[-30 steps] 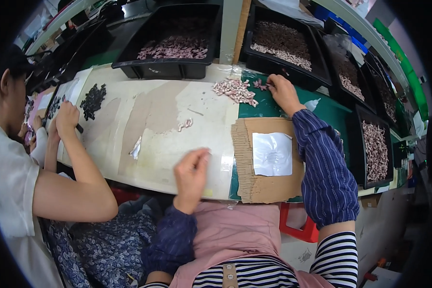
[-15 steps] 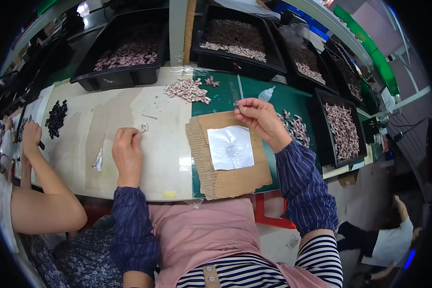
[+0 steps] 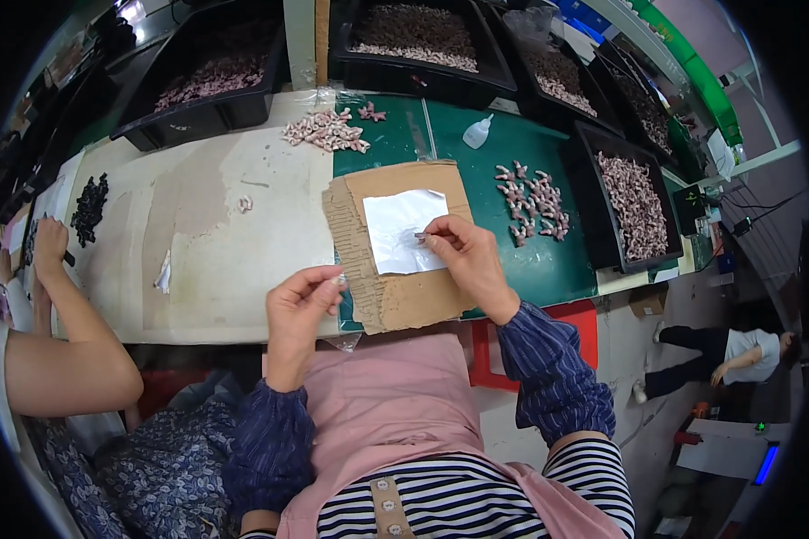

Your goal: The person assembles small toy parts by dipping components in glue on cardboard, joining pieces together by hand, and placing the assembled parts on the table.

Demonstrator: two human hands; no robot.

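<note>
Smooth two-tone bench (image 3: 216, 269), shaggy cardboard (image 3: 422, 296)

I've got cream on one side, green on the other, and the cardboard's left strip shows bare corrugated ridges; on it lies a shiny, crinkled white sheet (image 3: 394, 225), then stubby branched pinkish pieces (image 3: 537, 205) sit grouped on the green to its right. Compared with half a second ago, my right hand (image 3: 475, 265) has come from the green area beyond the cardboard to over the sheet, and my left hand (image 3: 297, 316) has moved in beside the cardboard's left edge. Right thumb and finger are pinched on a small dark piece (image 3: 420, 236); left fingertips are pinched on a tiny pale piece (image 3: 340, 279).
</note>
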